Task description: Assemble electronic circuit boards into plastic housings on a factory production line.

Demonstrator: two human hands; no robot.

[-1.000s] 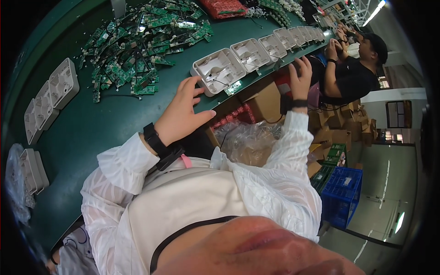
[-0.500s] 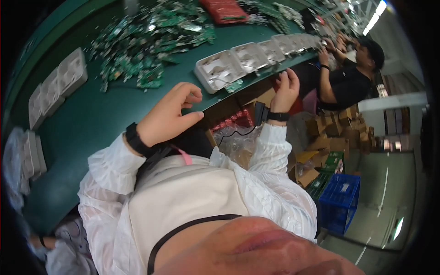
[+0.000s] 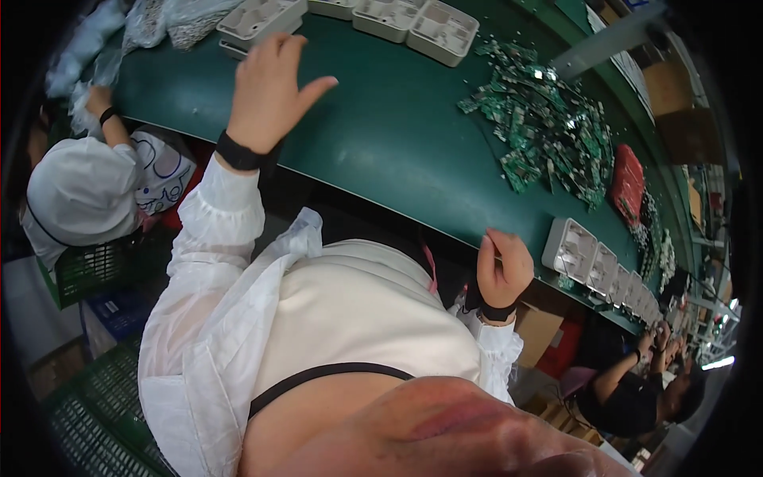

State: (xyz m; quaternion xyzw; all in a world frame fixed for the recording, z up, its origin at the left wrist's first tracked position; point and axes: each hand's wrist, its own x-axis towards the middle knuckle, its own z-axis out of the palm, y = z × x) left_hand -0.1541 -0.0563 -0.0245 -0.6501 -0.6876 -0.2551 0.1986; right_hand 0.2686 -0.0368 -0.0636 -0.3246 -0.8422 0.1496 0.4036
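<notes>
My left hand reaches over the green table, fingers stretched out and thumb spread away, holding nothing. Just beyond its fingertips is a small stack of white plastic housings with molded hollows; whether the fingertips touch the stack I cannot tell. My right hand hovers by the table's near edge, its fingers loosely bent and a gap showing at the thumb, with nothing visible in it. To the right of that hand, a row of white housings runs along the edge, a small green circuit board beside the nearest.
A heap of green circuit boards lies on the green table, beside a red bag. More white housings stand along the far side. A person in a white cap sits at left; another in black works at far right.
My view has swung left, bringing the stacked housings and the white-capped person further in. My left hand has moved out to the stack with its fingers straightened. My right hand stays near the table edge.
</notes>
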